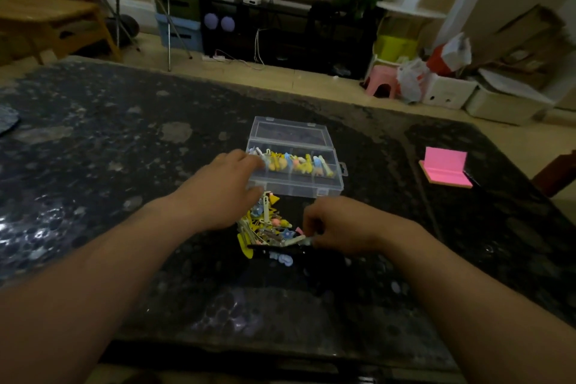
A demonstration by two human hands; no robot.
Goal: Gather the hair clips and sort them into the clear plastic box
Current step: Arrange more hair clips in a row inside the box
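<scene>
The bench (124, 150) runs from its near edge at 6 o'clock, and bare dark stone lies between the two forearms. Wide open stone spreads out toward 9 o'clock.

The loose pile of hair clips (268, 227) lies just past that bare patch. The right grip (339, 224) sits at the pile's 3 o'clock side, knuckles up and fingers curled down into the clips. I cannot tell whether it pinches one.

The left grip (224, 187) reaches forward at the pile's 10 o'clock. Its blurred fingers lie over the near left corner of the clear plastic box (299, 188). I cannot tell whether it holds anything.

The box stands just beyond the pile at 12 o'clock. Its lid (290, 131) is laid back, and a row of sorted clips (299, 164) fills its far compartments.

A pink notepad (445, 168) rests well apart at 3 o'clock. Beyond the bench's far edge, a pink stool (381, 81) stands on the floor at 1 o'clock.
</scene>
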